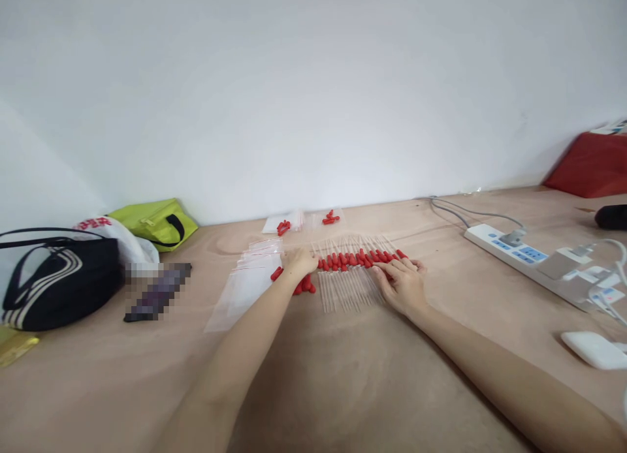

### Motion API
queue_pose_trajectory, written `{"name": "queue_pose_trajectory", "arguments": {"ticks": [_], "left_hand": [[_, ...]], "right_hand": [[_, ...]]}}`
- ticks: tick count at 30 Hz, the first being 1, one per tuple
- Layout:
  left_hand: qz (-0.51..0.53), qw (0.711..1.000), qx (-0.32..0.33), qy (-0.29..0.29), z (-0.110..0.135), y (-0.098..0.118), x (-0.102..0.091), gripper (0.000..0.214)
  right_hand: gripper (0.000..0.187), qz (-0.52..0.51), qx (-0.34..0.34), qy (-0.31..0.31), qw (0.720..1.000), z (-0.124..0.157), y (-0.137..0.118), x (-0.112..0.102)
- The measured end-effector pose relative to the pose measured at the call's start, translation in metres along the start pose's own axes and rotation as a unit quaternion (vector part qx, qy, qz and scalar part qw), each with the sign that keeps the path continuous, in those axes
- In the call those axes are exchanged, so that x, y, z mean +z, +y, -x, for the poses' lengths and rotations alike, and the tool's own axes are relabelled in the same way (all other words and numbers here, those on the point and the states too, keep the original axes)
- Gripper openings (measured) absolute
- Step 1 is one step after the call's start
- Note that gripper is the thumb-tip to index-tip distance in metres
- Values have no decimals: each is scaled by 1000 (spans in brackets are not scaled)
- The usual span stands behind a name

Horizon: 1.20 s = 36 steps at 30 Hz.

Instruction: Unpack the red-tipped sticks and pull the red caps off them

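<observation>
A long row of red pieces (351, 260) lies across the wooden table (343, 388), between the left hand (300, 262) and the right hand (404, 284); the pieces are bright, smooth and rounded, packed close together in a slightly uneven band; thin, pale sticks (333, 295) fan out from the band on both its near and far sides, almost parallel, some of them crossing a little; the left hand bends its fingers at the row's left end, and whether it pinches anything I cannot tell; the right hand lies palm down along the right end, fingers against the red, its grip likewise unclear; a small heap of loose red pieces (307, 284) sits by the left wrist, just beside overlapping clear plastic bags (230, 303) edged with thin red lines.
</observation>
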<state>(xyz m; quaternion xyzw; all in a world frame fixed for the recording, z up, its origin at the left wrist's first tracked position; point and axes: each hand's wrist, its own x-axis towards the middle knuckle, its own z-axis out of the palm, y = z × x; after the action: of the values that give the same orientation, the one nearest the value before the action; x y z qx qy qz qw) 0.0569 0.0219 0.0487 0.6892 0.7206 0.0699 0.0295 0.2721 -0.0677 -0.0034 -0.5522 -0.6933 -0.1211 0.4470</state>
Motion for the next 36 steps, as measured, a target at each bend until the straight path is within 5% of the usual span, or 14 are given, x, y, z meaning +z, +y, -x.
{"name": "queue_pose_trajectory", "arguments": {"ticks": [8, 15, 18, 21, 28, 36], "left_hand": [[3, 1000, -11, -20, -1, 6, -2, 22], [59, 991, 99, 75, 36, -22, -16, 20], [155, 928, 284, 186, 64, -37, -2, 18], [138, 874, 388, 257, 82, -44, 14, 19], [43, 833, 470, 289, 89, -38, 22, 12], [25, 791, 522, 318, 95, -32, 23, 3]], "right_hand": [[21, -14, -9, -11, 1000, 1, -3, 0], [22, -39, -5, 7, 999, 1, -3, -1], [30, -56, -15, 30, 998, 2, -3, -3], [37, -71, -52, 30, 996, 4, -4, -7], [24, -54, -203, -75, 975, 2, -18, -9], [18, -39, -255, -102, 961, 6, -35, 1]]}}
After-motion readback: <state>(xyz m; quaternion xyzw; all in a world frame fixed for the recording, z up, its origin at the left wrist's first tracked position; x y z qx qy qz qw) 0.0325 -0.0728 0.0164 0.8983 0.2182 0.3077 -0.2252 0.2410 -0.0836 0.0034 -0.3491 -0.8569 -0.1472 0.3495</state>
